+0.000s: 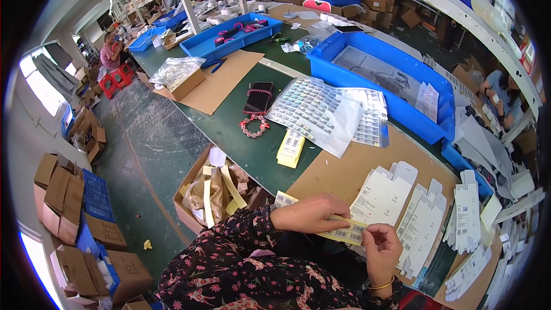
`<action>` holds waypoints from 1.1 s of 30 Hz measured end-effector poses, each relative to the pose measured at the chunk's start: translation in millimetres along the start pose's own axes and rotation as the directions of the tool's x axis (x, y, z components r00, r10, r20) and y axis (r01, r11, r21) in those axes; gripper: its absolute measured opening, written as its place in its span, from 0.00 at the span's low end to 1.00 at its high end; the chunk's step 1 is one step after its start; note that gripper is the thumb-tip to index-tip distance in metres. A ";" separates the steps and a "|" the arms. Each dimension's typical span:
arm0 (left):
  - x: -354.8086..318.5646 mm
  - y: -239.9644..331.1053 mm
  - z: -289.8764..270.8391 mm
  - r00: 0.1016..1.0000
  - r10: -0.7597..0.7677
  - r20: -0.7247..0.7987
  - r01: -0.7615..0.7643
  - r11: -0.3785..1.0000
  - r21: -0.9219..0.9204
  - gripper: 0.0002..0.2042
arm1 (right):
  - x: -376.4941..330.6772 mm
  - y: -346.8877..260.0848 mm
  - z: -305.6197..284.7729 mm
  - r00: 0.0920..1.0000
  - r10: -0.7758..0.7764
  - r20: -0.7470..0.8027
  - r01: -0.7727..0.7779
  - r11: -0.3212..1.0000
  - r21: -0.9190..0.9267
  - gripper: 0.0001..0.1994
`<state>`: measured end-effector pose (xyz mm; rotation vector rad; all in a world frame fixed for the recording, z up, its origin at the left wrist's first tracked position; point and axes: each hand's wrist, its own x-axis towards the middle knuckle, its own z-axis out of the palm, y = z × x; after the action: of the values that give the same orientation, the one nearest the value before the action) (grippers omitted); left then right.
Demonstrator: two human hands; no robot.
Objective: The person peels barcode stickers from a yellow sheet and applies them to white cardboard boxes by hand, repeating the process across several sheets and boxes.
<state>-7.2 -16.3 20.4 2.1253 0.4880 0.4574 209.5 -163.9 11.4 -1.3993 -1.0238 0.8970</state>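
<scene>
A yellow-backed strip of barcode labels (351, 233) is held low at the front edge of the table. My left hand (310, 214) grips it from above, the strip's other end (284, 198) poking out behind the wrist. At the strip's right end, my right hand (381, 251) has thumb and forefinger pinched on it; whether a single label is lifted there is too small to tell. Just beyond my hands lie flat white folded cartons (383, 195) in overlapping rows, with more cartons (423, 221) to the right. A small stack of yellow label sheets (291, 148) rests farther off.
Sheets of shiny stickers (321, 109), a phone (259, 97) and a beaded bracelet (253, 126) lie mid-table. Blue trays (379, 83) stand behind. An open carton of paper scraps (192, 195) is on the floor at left. Other people (110, 51) sit farther away.
</scene>
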 end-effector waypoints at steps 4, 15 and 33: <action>-0.5 -1.6 -0.7 1.000 0.011 0.011 -0.011 1.000 -0.023 0.12 | -0.6 -0.3 -0.1 0.998 -0.029 0.047 0.032 0.999 -0.044 0.07; -2.6 0.0 -2.4 0.999 0.031 0.010 -0.031 0.999 -0.030 0.12 | -1.6 5.0 0.6 0.996 -0.073 0.053 0.078 0.993 -0.089 0.09; -4.5 2.4 -1.5 0.998 0.058 -0.033 -0.059 0.997 -0.052 0.12 | -3.8 -4.3 3.0 0.993 -0.106 0.041 0.111 0.986 -0.123 0.11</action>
<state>-11.3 -18.8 22.5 2.0886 0.4281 0.5324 205.0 -166.5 15.2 -1.4214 -1.1881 0.7905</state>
